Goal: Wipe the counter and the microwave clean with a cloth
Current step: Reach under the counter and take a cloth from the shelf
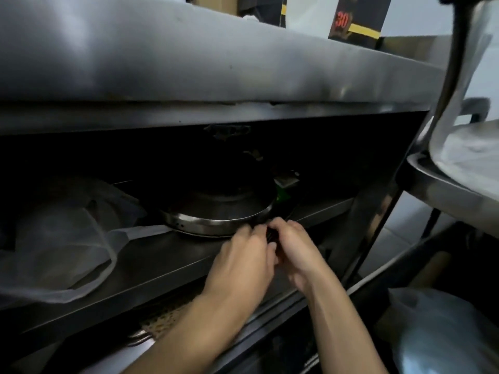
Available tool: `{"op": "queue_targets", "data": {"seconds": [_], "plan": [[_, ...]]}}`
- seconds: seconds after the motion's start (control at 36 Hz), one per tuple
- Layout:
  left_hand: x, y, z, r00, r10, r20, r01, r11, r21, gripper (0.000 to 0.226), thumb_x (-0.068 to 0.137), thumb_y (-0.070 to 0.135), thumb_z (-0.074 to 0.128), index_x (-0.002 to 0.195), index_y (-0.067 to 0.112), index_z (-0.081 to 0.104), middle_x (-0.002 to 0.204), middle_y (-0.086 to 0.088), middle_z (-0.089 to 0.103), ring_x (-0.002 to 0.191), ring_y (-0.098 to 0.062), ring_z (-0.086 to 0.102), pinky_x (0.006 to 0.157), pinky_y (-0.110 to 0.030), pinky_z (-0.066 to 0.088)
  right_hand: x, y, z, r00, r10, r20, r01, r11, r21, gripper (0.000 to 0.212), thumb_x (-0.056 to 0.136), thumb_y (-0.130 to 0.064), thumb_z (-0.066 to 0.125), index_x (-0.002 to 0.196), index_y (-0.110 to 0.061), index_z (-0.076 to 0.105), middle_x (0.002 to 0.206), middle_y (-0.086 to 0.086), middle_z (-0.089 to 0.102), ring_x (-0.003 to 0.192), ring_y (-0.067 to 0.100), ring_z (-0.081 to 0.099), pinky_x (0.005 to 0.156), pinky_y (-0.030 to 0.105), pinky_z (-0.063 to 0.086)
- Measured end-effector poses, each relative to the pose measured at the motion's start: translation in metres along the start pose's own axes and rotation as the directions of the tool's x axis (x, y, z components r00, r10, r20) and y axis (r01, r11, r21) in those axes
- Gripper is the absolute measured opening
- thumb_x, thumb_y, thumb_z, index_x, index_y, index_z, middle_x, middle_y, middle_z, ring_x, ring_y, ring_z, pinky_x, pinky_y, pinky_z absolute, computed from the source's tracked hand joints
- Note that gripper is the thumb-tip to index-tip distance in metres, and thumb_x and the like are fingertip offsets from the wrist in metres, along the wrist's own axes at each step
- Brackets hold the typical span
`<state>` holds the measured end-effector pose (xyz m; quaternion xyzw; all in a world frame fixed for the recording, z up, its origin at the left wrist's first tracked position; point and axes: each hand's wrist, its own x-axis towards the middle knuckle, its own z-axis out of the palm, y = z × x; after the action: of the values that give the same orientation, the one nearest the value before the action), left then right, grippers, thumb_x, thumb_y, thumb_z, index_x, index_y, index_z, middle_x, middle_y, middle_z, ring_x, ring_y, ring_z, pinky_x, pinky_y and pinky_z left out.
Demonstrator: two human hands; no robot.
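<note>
Grey stainless steel counter top [189, 63] spans the upper frame, front edge toward the camera. A black box with a red 30 [356, 20] stands on it at the back right. Below is a dim lower steel shelf [167, 255]. It holds a round shiny metal pan [216, 222] at centre and a translucent plastic bag [67, 238] on the left. The left hand [243, 255] and right hand [294, 249] meet just in front of the pan rim. The fingers of both curl onto a small dark object [272, 235] pinched between them, too dark to identify.
</note>
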<state>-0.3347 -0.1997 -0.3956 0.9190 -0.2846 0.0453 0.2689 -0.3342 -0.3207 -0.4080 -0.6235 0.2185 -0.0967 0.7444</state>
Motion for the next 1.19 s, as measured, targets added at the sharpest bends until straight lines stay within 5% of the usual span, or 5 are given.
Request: {"op": "queue_targets", "data": {"seconds": [0.25, 0.42, 0.56, 0.78, 1.19], "plan": [[0.057, 0.028, 0.040, 0.993, 0.067, 0.094, -0.090, 0.959, 0.268, 0.064, 0.103, 0.001, 0.051, 0.159, 0.005, 0.021, 0.149, -0.020, 0.028, 0.121, -0.033, 0.057, 0.095, -0.037, 0.052, 0.063, -0.010, -0.025, 0.930, -0.114, -0.350, 0.044, 0.979, -0.201, 0.028, 0.095, -0.024, 0.071, 0.105, 0.001, 0.065, 0.102, 0.019, 0.072, 0.091, 0.031, 0.070, 0.075, 0.037, 0.061], [0.068, 0.024, 0.048, 0.983, 0.147, 0.109, -0.179, 0.904, 0.390, 0.068, 0.100, -0.004, 0.045, 0.161, 0.001, 0.017, 0.153, -0.021, 0.031, 0.129, -0.035, 0.054, 0.102, -0.039, 0.050, 0.082, -0.030, -0.037, 0.864, -0.274, -0.423, 0.049, 0.880, -0.472, 0.023, 0.093, -0.020, 0.074, 0.103, -0.001, 0.066, 0.099, 0.010, 0.058, 0.097, 0.026, 0.061, 0.070, 0.024, 0.041], [0.088, 0.021, 0.057, 0.978, 0.185, 0.092, -0.207, 0.873, 0.442, 0.062, 0.101, -0.001, 0.045, 0.160, 0.002, 0.025, 0.144, -0.017, 0.043, 0.130, -0.033, 0.051, 0.100, -0.039, 0.050, 0.092, -0.026, -0.036, 0.843, -0.296, -0.450, 0.053, 0.877, -0.478, 0.017, 0.096, -0.015, 0.070, 0.092, -0.003, 0.059, 0.082, 0.005, 0.055, 0.094, 0.031, 0.064, 0.043, 0.010, 0.034], [0.095, 0.028, 0.064, 0.962, 0.217, 0.166, -0.271, 0.691, 0.669, 0.036, 0.104, 0.013, 0.045, 0.135, 0.007, 0.060, 0.136, -0.015, 0.054, 0.130, -0.038, 0.041, 0.089, -0.041, 0.040, 0.085, -0.026, -0.052, 0.819, -0.383, -0.428, -0.123, 0.611, -0.782, 0.031, 0.097, -0.025, 0.064, 0.122, -0.009, 0.068, 0.130, 0.018, 0.063, 0.126, 0.038, 0.055, 0.102, 0.041, 0.045], [0.102, 0.018, 0.047, 0.956, 0.219, 0.196, -0.292, 0.635, 0.715, 0.064, 0.101, 0.040, 0.043, 0.156, 0.009, 0.035, 0.154, -0.017, 0.039, 0.143, -0.038, 0.027, 0.124, -0.052, 0.005, 0.073, 0.003, -0.042, 0.787, -0.444, -0.429, -0.007, 0.688, -0.726, 0.038, 0.099, -0.040, 0.059, 0.133, -0.024, 0.066, 0.129, 0.015, 0.053, 0.124, 0.040, 0.048, 0.106, 0.042, 0.036]]}}
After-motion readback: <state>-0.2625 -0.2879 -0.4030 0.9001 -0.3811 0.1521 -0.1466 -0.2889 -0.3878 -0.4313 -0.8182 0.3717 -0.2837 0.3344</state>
